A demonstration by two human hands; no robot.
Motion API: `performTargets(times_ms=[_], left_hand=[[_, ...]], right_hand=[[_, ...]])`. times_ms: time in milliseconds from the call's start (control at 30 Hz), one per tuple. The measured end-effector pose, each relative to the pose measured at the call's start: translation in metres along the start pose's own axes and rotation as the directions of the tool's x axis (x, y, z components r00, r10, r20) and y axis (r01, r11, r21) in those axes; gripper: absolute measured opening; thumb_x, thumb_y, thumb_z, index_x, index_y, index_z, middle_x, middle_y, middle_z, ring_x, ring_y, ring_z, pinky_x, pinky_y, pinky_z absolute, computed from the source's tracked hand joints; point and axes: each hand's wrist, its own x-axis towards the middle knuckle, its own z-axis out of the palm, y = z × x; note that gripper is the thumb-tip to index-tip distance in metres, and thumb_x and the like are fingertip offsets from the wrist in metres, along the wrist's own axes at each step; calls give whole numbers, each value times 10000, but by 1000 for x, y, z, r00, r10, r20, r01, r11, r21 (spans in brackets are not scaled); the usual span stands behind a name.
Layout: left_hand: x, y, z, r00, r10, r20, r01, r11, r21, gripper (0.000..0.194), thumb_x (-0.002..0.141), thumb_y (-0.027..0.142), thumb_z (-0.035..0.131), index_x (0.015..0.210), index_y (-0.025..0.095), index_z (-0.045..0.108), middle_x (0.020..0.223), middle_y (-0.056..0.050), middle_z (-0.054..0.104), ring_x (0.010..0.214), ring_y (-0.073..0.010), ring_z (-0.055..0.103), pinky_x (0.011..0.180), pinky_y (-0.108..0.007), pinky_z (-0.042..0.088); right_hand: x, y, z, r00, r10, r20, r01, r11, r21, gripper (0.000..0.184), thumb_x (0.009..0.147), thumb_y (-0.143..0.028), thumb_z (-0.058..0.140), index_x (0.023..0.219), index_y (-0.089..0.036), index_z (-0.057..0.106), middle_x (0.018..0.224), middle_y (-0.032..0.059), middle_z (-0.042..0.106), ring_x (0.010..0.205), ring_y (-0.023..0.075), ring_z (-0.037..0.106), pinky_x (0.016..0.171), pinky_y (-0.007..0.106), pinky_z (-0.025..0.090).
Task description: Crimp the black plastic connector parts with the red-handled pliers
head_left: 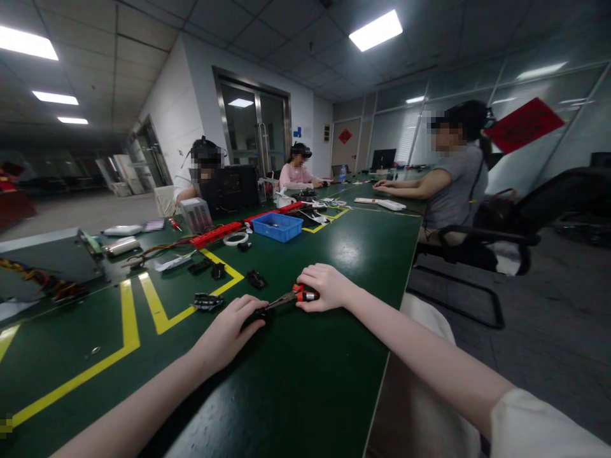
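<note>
My right hand (322,287) is closed around the red-and-black handles of a pair of needle-nose pliers (285,299). The pliers' metal jaws point left, their tips at a small black part (258,316) that my left hand (238,324) pinches just above the green table (305,388). Fingers cover much of that part, so its exact kind is hidden. Whether the jaws grip it or only touch it I cannot tell. Beyond my left hand lie a black plastic piece (256,278) and, further left, another dark piece with a shiny edge (207,301).
A blue tray (277,228) stands ahead, beside red strips (217,235). Yellow tape (128,318) marks the table. An open metal case with wires (48,270) is at the left. A seated person (458,172) is at the right edge; two more sit further back.
</note>
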Motion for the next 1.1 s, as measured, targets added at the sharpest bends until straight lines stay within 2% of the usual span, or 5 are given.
performTargets(times_ms=[433, 1100], left_hand=[[1, 2, 0, 1000, -9, 11, 9, 1000, 1, 326, 953, 268, 459, 1270, 241, 531, 1158, -76, 593, 1041, -227, 563, 938, -402, 479], [1, 6, -3, 999, -31, 20, 32, 999, -14, 314, 954, 259, 456, 1259, 238, 528, 1153, -73, 584, 1051, -226, 550, 945, -403, 468]], right_hand=[[3, 5, 0, 999, 9, 35, -10, 999, 46, 369, 799, -501, 578, 922, -154, 604, 830, 63, 619, 752, 169, 571, 681, 292, 392], [2, 5, 1, 1000, -10, -10, 10, 1000, -1, 370, 798, -511, 566, 899, -156, 596, 806, 60, 609, 729, 171, 552, 651, 289, 363]])
